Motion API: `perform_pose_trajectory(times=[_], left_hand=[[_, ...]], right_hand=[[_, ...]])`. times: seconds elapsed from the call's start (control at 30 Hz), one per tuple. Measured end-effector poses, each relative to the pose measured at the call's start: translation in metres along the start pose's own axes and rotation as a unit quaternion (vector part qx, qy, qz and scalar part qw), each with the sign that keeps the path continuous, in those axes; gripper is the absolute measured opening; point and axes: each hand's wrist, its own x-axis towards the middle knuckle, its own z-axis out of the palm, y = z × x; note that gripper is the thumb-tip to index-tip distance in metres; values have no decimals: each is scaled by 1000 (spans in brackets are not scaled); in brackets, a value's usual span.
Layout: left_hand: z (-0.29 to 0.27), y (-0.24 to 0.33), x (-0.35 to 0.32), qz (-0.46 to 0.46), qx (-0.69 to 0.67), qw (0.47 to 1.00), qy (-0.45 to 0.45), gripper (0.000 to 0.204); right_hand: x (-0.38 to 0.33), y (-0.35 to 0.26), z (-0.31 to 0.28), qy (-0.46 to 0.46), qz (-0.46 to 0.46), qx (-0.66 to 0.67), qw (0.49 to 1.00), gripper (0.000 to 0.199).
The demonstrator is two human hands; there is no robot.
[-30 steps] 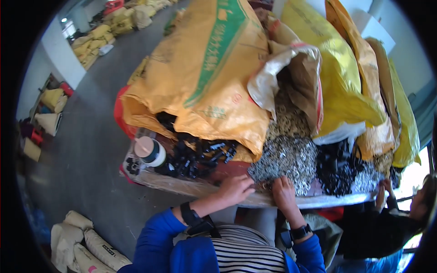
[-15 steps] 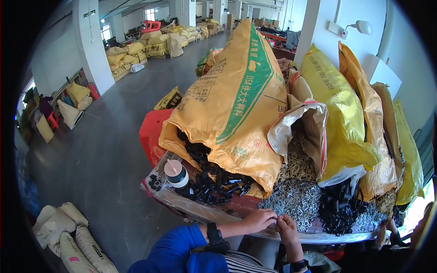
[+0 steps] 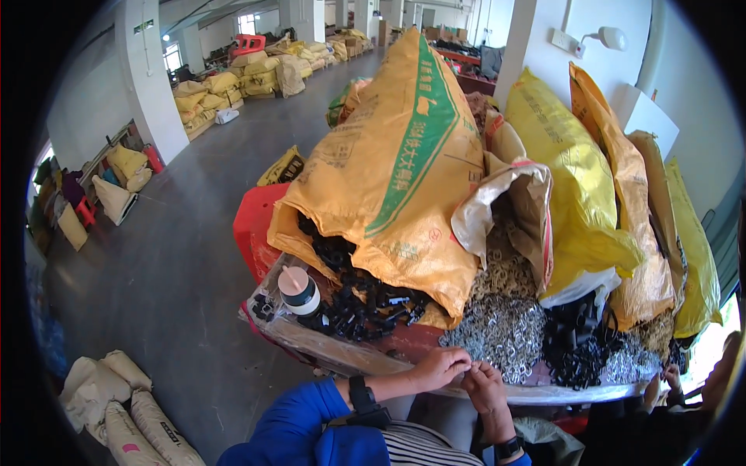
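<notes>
My left hand (image 3: 441,365) and my right hand (image 3: 486,386) meet fingertip to fingertip at the front edge of the table (image 3: 334,353). They pinch a small piece between them, too small to make out. Just beyond the fingers lies a heap of silver metal rings (image 3: 505,326) spilling from an open tan sack (image 3: 509,202). A pile of black plastic parts (image 3: 361,299) lies to the left under a big yellow sack (image 3: 396,171). Both wrists wear dark bands, and my left sleeve is blue.
A bottle with a pink cap (image 3: 298,291) stands at the table's left corner. More black parts (image 3: 575,349) and yellow sacks (image 3: 590,186) fill the right. Another person's hand (image 3: 668,378) works at the far right. A red crate (image 3: 252,225) and white sacks (image 3: 109,396) stand on the grey floor.
My head has tilted up, showing more of the hall. My hands left the ring heap and came together at the table's front edge.
</notes>
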Motion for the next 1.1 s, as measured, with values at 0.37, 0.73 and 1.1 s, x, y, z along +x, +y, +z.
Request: perform_pose_trajectory(times=[0.37,0.73,1.1], left_hand=[[-44,-11,-3,-50,148,985,76,15],[-70,-55,25,-186,504,839,-84,30],[-81,-9,9,-26,185,973,-136,26]], right_hand=[[2,6,-8,2,-31,-88,996,6],[-1,5,-7,6,-169,-394,903,5],[-7,-11,2,33,-208,-388,897,5]])
